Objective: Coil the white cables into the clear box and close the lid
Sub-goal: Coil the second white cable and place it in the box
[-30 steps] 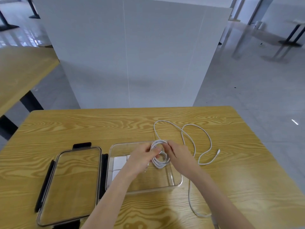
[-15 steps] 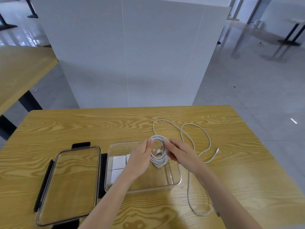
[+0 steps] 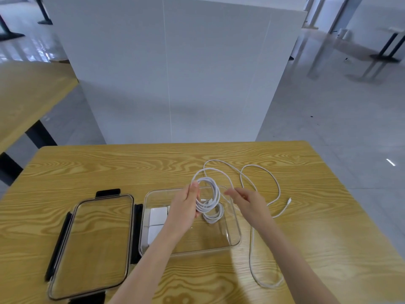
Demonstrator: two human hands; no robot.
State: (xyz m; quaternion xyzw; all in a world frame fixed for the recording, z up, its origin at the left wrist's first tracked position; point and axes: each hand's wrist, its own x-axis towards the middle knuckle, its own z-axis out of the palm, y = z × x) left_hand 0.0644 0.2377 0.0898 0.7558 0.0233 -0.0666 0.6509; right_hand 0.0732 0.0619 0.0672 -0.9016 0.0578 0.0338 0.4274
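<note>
above the clear box on the wooden table, the left hand is closed around a coil of white cable, held upright over the box interior. the right hand is loosely open just right of the coil, fingers half curled; whether it pinches the strand cannot be determined. the uncoiled cable trails right across the table. white adapters sit in the box's left end. the lid lies flat beside the box, left.
</note>
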